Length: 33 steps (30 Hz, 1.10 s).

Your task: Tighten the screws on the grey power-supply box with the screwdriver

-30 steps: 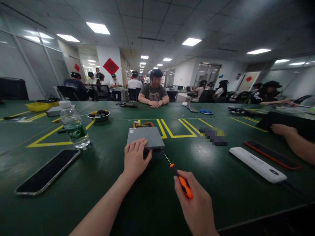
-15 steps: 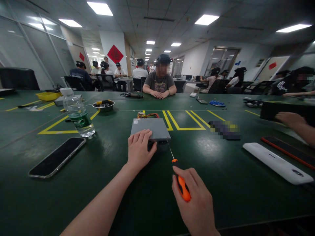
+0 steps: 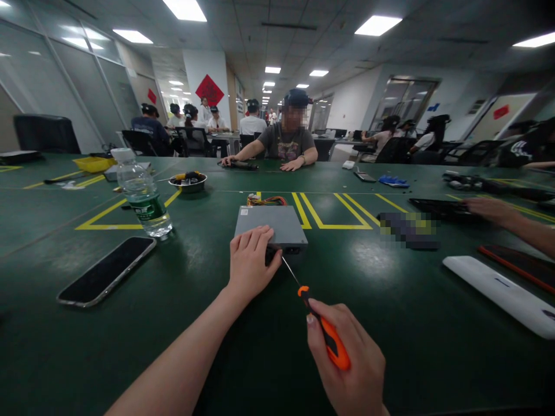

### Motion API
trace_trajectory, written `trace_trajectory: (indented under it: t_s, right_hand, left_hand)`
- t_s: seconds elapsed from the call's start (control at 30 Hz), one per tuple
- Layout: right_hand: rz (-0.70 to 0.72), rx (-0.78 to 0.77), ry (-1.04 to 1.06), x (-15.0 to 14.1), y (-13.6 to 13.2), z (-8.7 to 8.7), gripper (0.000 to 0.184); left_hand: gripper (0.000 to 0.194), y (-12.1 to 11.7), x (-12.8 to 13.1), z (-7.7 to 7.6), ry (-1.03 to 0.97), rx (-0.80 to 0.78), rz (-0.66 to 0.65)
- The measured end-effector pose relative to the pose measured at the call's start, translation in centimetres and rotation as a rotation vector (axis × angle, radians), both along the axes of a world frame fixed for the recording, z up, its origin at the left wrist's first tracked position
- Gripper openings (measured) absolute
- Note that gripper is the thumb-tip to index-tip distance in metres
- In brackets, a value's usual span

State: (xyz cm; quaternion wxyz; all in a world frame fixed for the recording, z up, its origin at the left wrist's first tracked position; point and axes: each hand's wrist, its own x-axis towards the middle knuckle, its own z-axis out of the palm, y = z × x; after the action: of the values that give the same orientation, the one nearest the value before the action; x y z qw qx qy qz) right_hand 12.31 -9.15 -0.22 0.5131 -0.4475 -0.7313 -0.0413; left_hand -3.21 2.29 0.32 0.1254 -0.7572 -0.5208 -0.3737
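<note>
A grey computer power supply [image 3: 277, 222] lies on the green table in front of me, its bundle of coloured wires [image 3: 267, 200] at the far side. My left hand [image 3: 251, 257] grips its near left corner, fingers on the top face and thumb against the near side. In my right hand [image 3: 351, 346] is a screwdriver [image 3: 330, 338] with an orange and black handle. Its thin shaft points up and left, and the tip is close to the near side of the power supply by my left thumb. Whether the tip touches it I cannot tell.
On the left are a phone [image 3: 108, 270], a water bottle [image 3: 145, 199] and a metal bowl [image 3: 188, 181] with small items. A white casing [image 3: 498, 292] lies at right, near a co-worker's hand [image 3: 492, 211] on a dark part. Another person [image 3: 290, 138] sits opposite.
The screwdriver tip has shifted left along the near side of the power supply, from its right corner toward my left thumb. The person opposite has reached an arm sideways to a dark object.
</note>
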Motion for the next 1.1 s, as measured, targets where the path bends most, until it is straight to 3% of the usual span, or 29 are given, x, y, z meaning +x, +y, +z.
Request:
trace_trajectory:
  t_s: [0.63, 0.77, 0.87, 0.97, 1.1]
  right_hand:
    - [-0.072, -0.137, -0.045, -1.1, 0.8, -0.6, 0.021]
    - [-0.080, -0.144, -0.087, -1.5, 0.5, 0.2, 0.011]
    - [-0.061, -0.222, -0.110, -1.6, 0.2, 1.3, 0.017]
    - [-0.041, -0.251, -0.008, -1.6, 0.3, 1.7, 0.012]
    - [-0.062, -0.159, 0.114, -1.6, 0.6, 1.2, 0.012]
  left_hand:
    - [0.033, 0.0, 0.0, -0.1, -0.023, 0.008, 0.000]
    - [0.033, 0.0, 0.0, -0.1, -0.017, 0.003, -0.005]
    - [0.034, 0.0, 0.0, -0.1, -0.011, -0.001, -0.008]
    - [0.034, -0.1, 0.0, -0.1, -0.008, -0.003, -0.006]
    - [0.032, -0.1, 0.0, 0.1, -0.007, -0.001, -0.005]
